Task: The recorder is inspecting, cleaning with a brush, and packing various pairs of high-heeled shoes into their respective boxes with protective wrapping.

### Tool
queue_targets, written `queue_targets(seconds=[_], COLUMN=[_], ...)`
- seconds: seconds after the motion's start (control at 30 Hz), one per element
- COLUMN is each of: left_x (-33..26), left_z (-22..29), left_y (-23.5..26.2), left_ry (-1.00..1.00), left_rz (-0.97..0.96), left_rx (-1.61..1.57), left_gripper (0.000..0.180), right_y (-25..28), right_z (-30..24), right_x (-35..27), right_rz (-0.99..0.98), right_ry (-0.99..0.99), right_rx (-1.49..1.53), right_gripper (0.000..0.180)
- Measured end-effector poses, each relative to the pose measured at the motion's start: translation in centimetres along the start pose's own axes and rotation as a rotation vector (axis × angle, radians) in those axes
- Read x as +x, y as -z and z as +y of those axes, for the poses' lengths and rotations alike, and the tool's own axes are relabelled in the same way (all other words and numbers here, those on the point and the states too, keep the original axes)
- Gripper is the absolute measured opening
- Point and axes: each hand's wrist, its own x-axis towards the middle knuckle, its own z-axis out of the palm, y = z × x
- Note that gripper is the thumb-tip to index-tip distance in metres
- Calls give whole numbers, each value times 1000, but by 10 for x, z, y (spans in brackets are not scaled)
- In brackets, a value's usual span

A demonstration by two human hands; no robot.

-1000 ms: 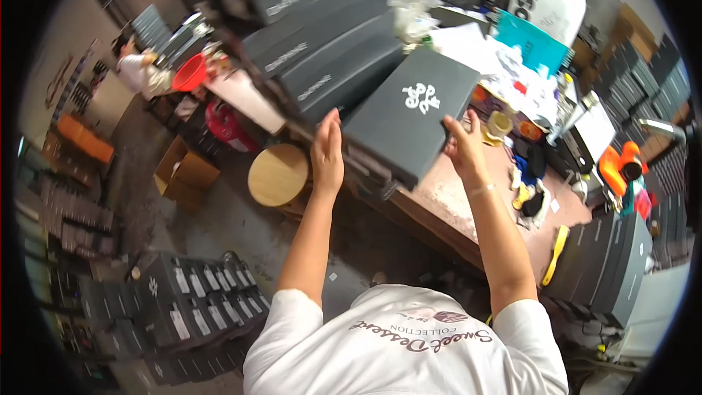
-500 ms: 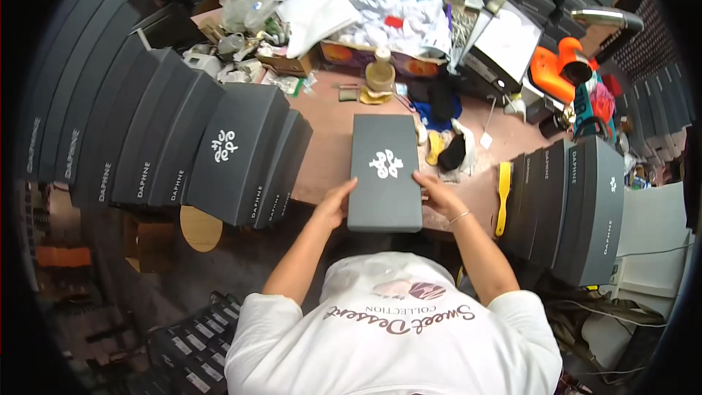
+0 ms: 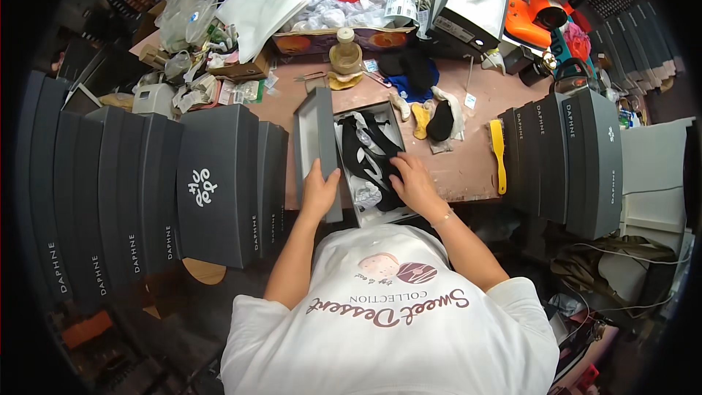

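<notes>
Left hand (image 3: 319,189), closed, grips grey lid (image 3: 308,139) left of open shoebox (image 3: 394,121) at table's (image 3: 468,172) near side; right hand (image 3: 418,181), half-curled, touches black shoes (image 3: 352,146) inside, grip unclear

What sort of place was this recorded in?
Probably a shoe packing or finishing workshop: stacks of dark grey boxes flank the worktable, and an open box holds what look like black shoes.
</notes>
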Motion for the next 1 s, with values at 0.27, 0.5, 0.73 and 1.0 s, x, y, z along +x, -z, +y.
queue_targets(seconds=[0.27, 0.5, 0.73, 1.0], left_x=[15, 21, 87, -40], left_z=[13, 61, 134, 44], left_y=[-7, 11, 48, 11], left_ry=[-466, -609, -336, 365], left_rz=[180, 210, -670, -795], left_rx=[241, 88, 60, -793], left_gripper=[62, 46, 64, 67], right_y=[-24, 38, 100, 65], right_z=[16, 30, -12, -85], right_x=[57, 58, 94, 38], right_rz=[2, 112, -561, -245], right_ry=[-229, -198, 201, 629], right_rx=[-223, 237, 236, -33], right_gripper=[30, 27, 25, 25])
